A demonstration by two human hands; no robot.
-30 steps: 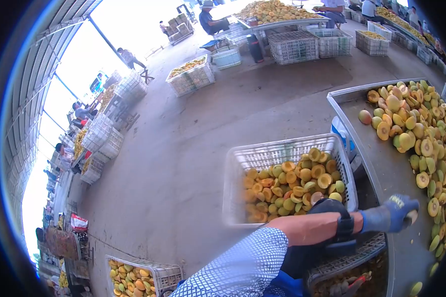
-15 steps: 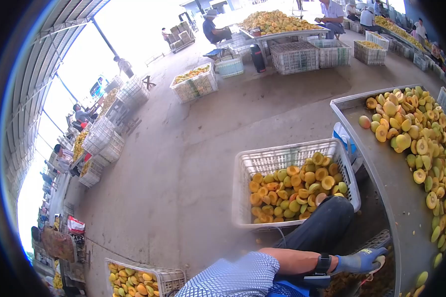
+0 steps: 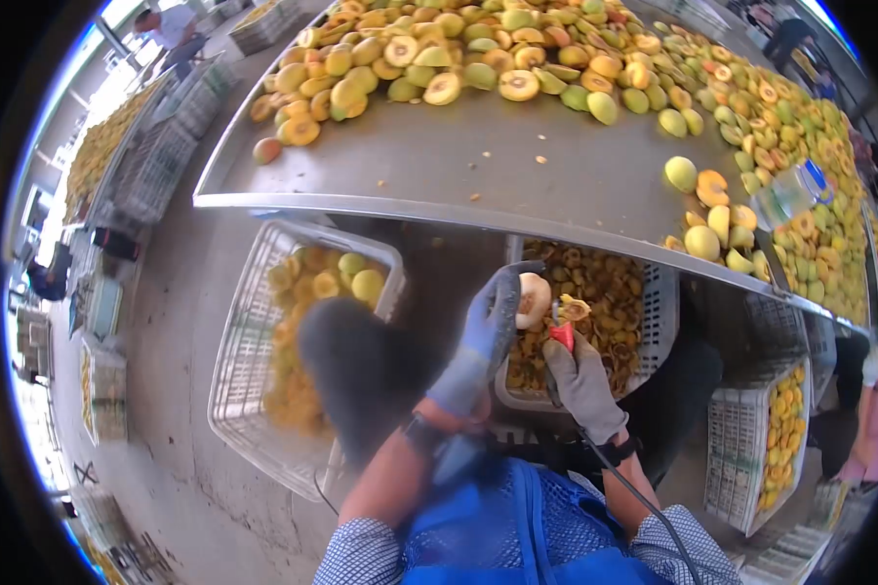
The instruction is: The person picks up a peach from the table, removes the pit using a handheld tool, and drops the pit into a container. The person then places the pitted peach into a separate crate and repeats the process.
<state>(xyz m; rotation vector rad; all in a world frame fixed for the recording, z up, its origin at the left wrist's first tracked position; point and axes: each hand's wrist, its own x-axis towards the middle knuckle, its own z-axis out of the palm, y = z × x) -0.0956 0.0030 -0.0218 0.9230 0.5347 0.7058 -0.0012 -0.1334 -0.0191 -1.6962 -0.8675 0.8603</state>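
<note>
My left hand [image 3: 486,327], in a blue-grey glove with dark fingertips, grips a pale peach half [image 3: 534,300], its cut face toward my right hand. My right hand [image 3: 585,380], in a grey glove, is closed around a red-handled corded tool [image 3: 562,334]. A ragged yellow-brown piece of fruit [image 3: 575,309] shows at the tool's tip, close beside the peach half. The black cable [image 3: 644,497] runs down past my right forearm. Both hands are over a crate [image 3: 661,317] of brown-yellow scraps, just below the edge of the metal table [image 3: 361,161].
Halved peaches [image 3: 517,85] are heaped across the table, with a clear plastic bottle [image 3: 788,195] among them at right. A white crate [image 3: 254,341] of peach halves stands beside my left knee. Another fruit crate [image 3: 741,448] is at right. People work at tables further off.
The view has swung right, toward the table. My left hand, earlier low by the table edge, is now over the scrap crate with a peach half. My right hand with the tool is now plainly visible.
</note>
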